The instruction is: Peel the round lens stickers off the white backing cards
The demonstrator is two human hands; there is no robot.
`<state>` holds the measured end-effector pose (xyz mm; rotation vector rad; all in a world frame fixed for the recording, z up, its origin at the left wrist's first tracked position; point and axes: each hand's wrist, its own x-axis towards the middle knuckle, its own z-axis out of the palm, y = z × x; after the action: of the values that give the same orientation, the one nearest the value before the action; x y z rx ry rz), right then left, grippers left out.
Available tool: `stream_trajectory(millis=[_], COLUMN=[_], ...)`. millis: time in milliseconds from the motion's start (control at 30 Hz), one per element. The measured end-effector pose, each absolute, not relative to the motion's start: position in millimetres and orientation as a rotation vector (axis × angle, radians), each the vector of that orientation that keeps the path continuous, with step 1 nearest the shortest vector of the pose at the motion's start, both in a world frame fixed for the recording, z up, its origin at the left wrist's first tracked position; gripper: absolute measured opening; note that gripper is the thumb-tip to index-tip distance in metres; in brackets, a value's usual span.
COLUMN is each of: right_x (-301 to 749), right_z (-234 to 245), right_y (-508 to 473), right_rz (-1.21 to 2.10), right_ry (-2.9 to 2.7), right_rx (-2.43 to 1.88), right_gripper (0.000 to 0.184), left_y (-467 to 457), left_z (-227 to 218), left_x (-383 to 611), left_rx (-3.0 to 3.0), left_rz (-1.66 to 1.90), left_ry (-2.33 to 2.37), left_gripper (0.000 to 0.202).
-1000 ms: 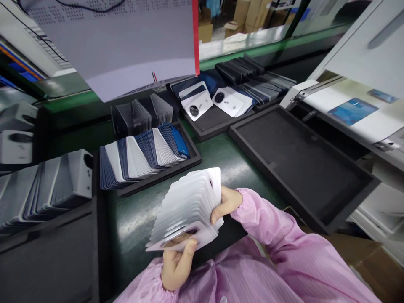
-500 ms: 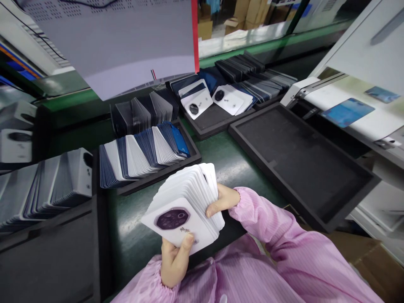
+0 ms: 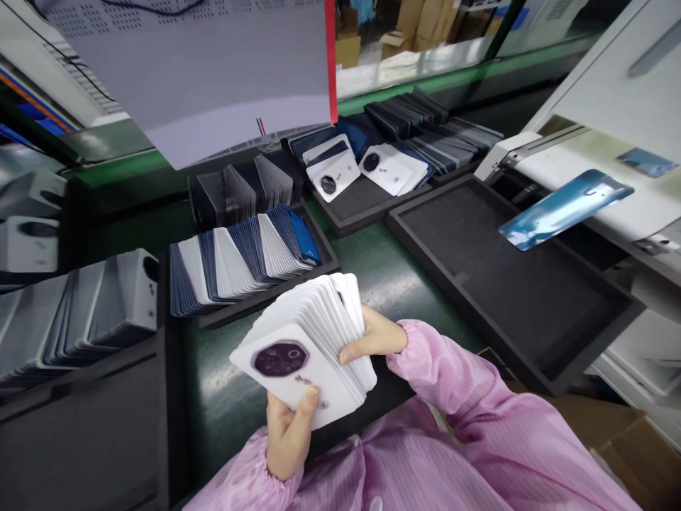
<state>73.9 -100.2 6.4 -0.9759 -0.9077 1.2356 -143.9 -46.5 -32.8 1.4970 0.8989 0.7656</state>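
Observation:
A fanned stack of white phone-shaped cards (image 3: 306, 341) is held between my two hands, above the dark green table. The front card carries a printed dark camera patch and small marks. My left hand (image 3: 291, 429) grips the stack's lower left edge, thumb on the front card. My right hand (image 3: 375, 335) is closed round its right side, thumb across the card edges. Its other fingers are hidden behind the stack.
Behind the stack a black tray (image 3: 333, 259) bears rows of blue and white cards (image 3: 239, 259). More cards (image 3: 85, 312) stand at left. At right, a blue card (image 3: 567, 209) juts off a white conveyor (image 3: 579, 152) over a black tray (image 3: 511, 284). A hanging sheet (image 3: 213, 78) covers the upper left.
The blue card has slid left off the conveyor's end and now tips over the black tray. My hands and the white stack have shifted slightly left.

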Motion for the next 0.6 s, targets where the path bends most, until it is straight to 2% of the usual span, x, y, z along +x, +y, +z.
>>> stream_trajectory(millis=[133, 200, 233, 300, 367, 400, 500, 600], right_x=[54.2, 43.1, 39.2, 36.0, 38.4, 40.8, 46.1, 45.7], right_z=[0.2, -5.9, -9.2, -15.4, -19.9, -21.5, -24.3, -26.5], right_y=[-94.2, -91.8, -90.8, -88.9, -86.9, -86.0, -84.1, -84.1], right_rz=[1.021, 1.041, 1.05, 1.093, 1.187, 1.255, 1.396, 1.37], right_ry=[-0.796, -0.778, -0.755, -0.679, -0.574, -0.527, -0.449, -0.488], right_rx=[-0.973, -0.954, -0.98, -1.045, -1.029, -0.973, -0.772, -0.768], right_gripper=[0.114, 0.126, 0.122, 0.096, 0.067, 0.059, 0.054, 0.05], left_y=[-37.2, -34.2, -33.5, -32.8, -31.1, -29.6, -24.2, -23.1], left_z=[-22.2, -18.0, -16.8, -16.0, -16.1, -16.1, -15.3, -14.8], left_x=[-123.0, -113.7, -110.6, -107.6, -107.7, -108.2, -108.9, -109.8], left_rx=[1.618, 1.75, 1.802, 1.847, 1.773, 1.682, 1.312, 1.119], left_rz=[0.776, 0.713, 0.673, 0.598, 0.6, 0.633, 0.642, 0.457], left_ry=[0.902, 0.853, 0.829, 0.797, 0.739, 0.7, 0.562, 0.456], left_gripper=[0.027, 0.04, 0.053, 0.077, 0.091, 0.095, 0.086, 0.072])
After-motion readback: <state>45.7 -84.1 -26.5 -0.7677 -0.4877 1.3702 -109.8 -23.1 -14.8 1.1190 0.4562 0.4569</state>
